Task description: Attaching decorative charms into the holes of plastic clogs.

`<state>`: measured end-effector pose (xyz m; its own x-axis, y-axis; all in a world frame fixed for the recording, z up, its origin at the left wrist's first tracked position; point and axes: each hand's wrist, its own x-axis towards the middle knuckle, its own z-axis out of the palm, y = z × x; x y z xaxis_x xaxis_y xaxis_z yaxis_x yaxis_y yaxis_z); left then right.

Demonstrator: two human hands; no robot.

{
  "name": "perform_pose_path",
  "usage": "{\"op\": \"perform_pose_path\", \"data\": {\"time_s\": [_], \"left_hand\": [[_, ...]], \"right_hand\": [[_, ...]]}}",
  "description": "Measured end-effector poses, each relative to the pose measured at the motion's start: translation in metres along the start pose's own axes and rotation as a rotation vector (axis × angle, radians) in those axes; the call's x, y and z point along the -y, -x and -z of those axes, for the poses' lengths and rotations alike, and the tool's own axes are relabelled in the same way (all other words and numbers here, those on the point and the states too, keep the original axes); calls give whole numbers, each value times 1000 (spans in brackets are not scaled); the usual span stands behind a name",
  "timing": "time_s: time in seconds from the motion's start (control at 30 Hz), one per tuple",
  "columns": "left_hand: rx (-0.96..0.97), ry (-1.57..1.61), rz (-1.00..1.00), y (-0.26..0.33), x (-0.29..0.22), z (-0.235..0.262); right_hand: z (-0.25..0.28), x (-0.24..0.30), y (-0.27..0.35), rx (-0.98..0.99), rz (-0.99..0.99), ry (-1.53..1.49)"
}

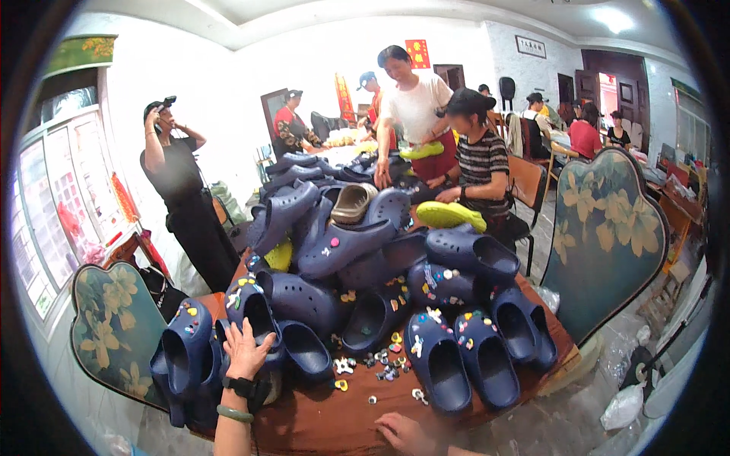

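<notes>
My left hand (247, 349), with a dark watch and a green bangle on the wrist, has its fingers spread against the opening of a navy clog (249, 302) decorated with small charms. My right hand (403, 433) lies low at the table's near edge, fingers stretched out and partly cut off by the frame, nothing seen in it. Between the hands, small loose shoe charms (389, 368) are scattered on the brown tabletop (319, 418). To the right stands a pair of navy clogs (441, 376) with colourful charms on their toes.
A heap of navy clogs (342, 251) covers the table's middle, with a grey-brown clog (352, 204) on top. Lime-green clogs (450, 216) are near two people at the far side. Floral chair backs (601, 235) flank the table. Another person (182, 175) stands at left.
</notes>
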<state>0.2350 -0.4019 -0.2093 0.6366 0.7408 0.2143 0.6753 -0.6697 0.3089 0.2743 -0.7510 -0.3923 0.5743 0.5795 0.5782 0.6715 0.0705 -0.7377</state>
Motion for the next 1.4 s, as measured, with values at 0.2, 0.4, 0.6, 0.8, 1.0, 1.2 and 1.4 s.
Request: {"op": "perform_pose_path", "data": {"time_s": [0.2, 0.4, 0.6, 0.8, 1.0, 1.2, 1.4], "left_hand": [[-29, -30, -528, 106, -33, 1], [240, 71, -598, 197, -10, -79], [33, 231, -341, 223, 20, -146], [-164, 244, -317, 225, 13, -153], [-198, 204, -326, 218, 7, -155], [-102, 291, -300, 223, 10, -150], [414, 640, -159, 159, -1, -85]], "right_hand": [[0, -9, -7, 75, -5, 19], [9, -14, -10, 166, -71, 43], [72, 26, -56, 241, 121, 412], [154, -11, -113, -11, 17, 1061], [164, -19, -144, 282, -65, 1046], [111, 84, -186, 822, 189, 669], [76, 112, -163, 1051, 468, 595]]}}
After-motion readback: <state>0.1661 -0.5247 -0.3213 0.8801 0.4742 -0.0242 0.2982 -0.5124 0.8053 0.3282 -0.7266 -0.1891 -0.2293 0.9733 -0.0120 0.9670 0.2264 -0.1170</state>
